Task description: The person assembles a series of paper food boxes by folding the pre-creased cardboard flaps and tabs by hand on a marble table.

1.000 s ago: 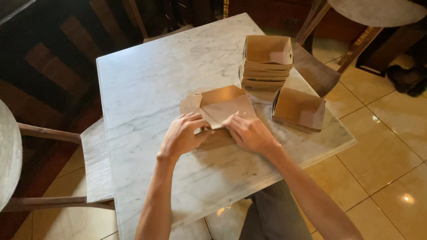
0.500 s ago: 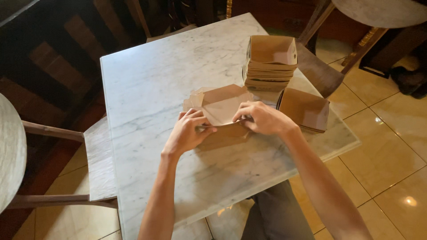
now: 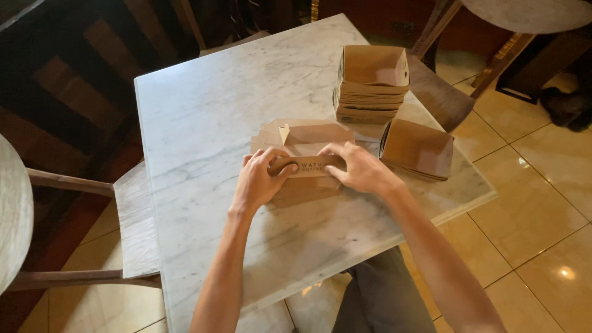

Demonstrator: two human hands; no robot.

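Both hands, the left hand (image 3: 259, 182) and right hand (image 3: 361, 169), are now pinching the kraft cardboard tray (image 3: 305, 161) flaps inward; finished trays (image 3: 372, 83) are stacking at one o'clock on the counter (image 3: 203, 111).

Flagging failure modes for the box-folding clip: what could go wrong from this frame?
1. Both the left hand and right hand press the half-folded cardboard box flat on the marble table; uneven pressure could crease a panel off its fold line.
2. The folded box lying on its side sits near the table's right edge, close to the right forearm, and might get nudged off.
3. The stack of nested boxes could topple if bumped.
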